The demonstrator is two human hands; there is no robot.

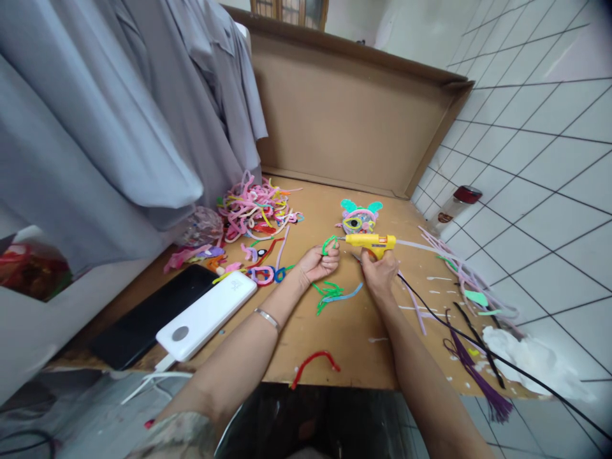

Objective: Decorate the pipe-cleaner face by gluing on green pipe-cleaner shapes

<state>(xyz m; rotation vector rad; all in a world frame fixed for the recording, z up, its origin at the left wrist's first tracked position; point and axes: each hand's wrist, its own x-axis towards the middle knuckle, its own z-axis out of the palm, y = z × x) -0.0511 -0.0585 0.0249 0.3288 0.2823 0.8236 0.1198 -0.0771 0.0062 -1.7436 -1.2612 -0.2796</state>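
Pinched in my left hand [319, 262] is a green pipe cleaner [329, 245] bent into a small loop. My right hand [380, 271] grips a yellow hot glue gun [370, 241] by its handle, a pale glue stick coming out of the back. The gun's nozzle points left, right at the green loop; whether they touch I cannot tell. Just beyond the gun sits a pipe cleaner figure [358, 220] with teal ears and a yellow-rimmed black eye. Several short green pipe cleaner pieces [329, 293] and a blue one [351, 292] lie below my hands.
A pink pipe cleaner heap [255, 204] lies back left. A white power bank [205, 315] and a black phone-like slab [155, 315] are at left. Right are lilac strips [459, 274], a purple tassel [482, 386], white tissue [530, 357], a clear bottle [454, 210] and the gun's black cord.
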